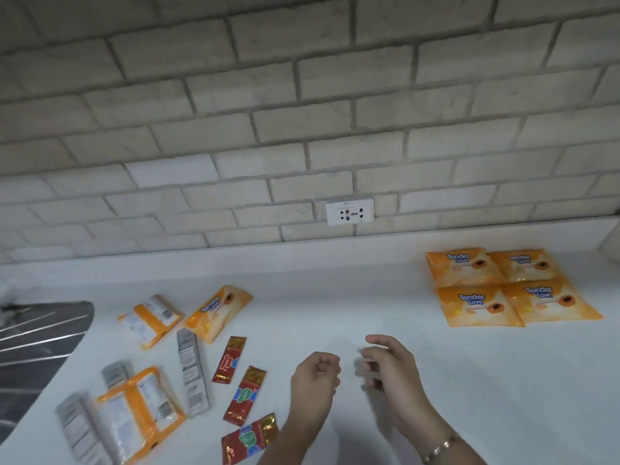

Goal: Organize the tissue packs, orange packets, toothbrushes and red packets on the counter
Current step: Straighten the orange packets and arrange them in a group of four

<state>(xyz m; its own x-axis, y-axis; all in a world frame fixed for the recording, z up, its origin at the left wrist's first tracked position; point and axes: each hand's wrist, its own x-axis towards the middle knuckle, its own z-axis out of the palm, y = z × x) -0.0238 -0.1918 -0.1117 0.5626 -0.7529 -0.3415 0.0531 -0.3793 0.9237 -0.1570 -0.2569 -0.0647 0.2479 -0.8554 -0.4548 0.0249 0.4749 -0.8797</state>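
Several orange Tender Love tissue packs (510,286) lie in a neat two-by-two block at the back right of the white counter (335,297). At the left lie more orange packs, one face up (218,312) and others face down (151,320) (137,414), among grey-white boxed items (193,374) (79,427). Three red packets (229,359) (245,396) (250,439) sit just left of my hands. My left hand (313,380) hovers over the counter with fingers curled shut, holding nothing. My right hand (389,367) is beside it, blurred, fingers loosely apart and holding nothing.
A dark ribbed drainer surface (37,357) occupies the far left. A tiled wall with a white power socket (350,212) backs the counter. A white object edge (610,246) shows at the far right.
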